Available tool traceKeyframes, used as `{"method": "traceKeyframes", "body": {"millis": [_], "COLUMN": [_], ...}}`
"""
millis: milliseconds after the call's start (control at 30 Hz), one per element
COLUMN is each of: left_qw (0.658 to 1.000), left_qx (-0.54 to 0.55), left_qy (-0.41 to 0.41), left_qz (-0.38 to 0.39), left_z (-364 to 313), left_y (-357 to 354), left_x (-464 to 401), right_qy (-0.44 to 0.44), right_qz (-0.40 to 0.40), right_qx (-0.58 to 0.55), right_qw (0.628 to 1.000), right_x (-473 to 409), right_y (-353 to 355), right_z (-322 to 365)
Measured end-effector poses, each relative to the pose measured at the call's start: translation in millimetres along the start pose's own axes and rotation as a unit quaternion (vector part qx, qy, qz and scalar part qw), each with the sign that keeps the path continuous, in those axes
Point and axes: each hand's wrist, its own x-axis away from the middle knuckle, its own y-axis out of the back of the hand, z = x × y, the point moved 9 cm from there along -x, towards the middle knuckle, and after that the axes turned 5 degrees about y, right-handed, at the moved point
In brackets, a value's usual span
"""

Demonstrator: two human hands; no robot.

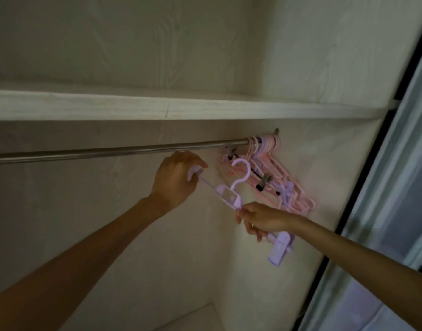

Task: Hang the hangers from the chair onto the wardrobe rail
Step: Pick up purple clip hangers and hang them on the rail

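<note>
We're holding a lilac clip hanger (62, 199) w/ both hands, just below the wardrobe rail (109, 151). Our left hand (175, 181) is curling round its upper end; our right hand (260, 219) is pinching the bar near the lower clip (280, 248). Its hook (241, 173) is pointing up, not yet on the rail. Pink & lilac hangers (276, 173) are hanging bunched at the rail's right end, under the shelf (181, 108).

two bare forearms, no sleeves in view; left hand (175, 181) and right hand (261, 219) show no rings, watches or gloves.
</note>
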Motion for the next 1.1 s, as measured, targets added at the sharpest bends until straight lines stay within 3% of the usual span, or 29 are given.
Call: {"method": "traceKeyframes", "body": {"millis": [67, 200, 267, 467, 567, 633, 733, 833, 967, 1100], "left_qw": [0.997, 0.969, 0.951, 0.941, 0.94, 0.937, 0.932, 0.925, 0.923, 0.924], "left_qx": [-0.063, -0.211, -0.272, -0.321, -0.321, -0.325, -0.34, -0.366, -0.369, -0.366], "left_qy": [-0.022, 0.071, 0.089, 0.068, 0.076, 0.085, 0.075, 0.035, 0.004, 0.004], "left_qz": [-0.05, 0.108, 0.113, 0.081, 0.092, 0.091, 0.101, 0.092, 0.11, 0.11], "left_z": [-13.2, 4.9, 12.9, 11.5, 11.4, 10.2, 9.7, 2.2, 2.8, 1.2], "left_y": [1.1, -40.9, -46.3, -43.0, -42.4, -38.0, -37.3, -33.8, -38.1, -34.6], "left_x": [-17.4, -40.9, -43.2, -47.6, -50.7, -52.7, -51.6, -53.2, -49.5, -51.3], "right_qy": [-0.001, -0.017, -0.041, -0.087, -0.084, -0.033, 0.121, 0.198, 0.203, 0.202], "right_qz": [-0.047, -0.101, -0.104, -0.053, -0.09, -0.183, -0.376, -0.363, -0.344, -0.364], "right_qx": [0.005, 0.039, 0.062, 0.169, 0.212, 0.27, 0.282, 0.338, 0.453, 0.491], "right_qw": [0.999, 0.994, 0.992, 0.98, 0.969, 0.945, 0.875, 0.846, 0.797, 0.765], "right_x": [-8.9, -42.3, -60.1, -84.8, -80.4, -72.6, -42.2, -50.6, -71.8, -72.4], "right_y": [31.4, 71.0, 77.5, 67.0, 74.3, 93.5, 128.2, 130.5, 127.4, 140.4], "right_z": [8.7, 20.9, 18.4, 7.7, 6.2, 21.8, 68.2, 87.3, 81.6, 67.6]}}
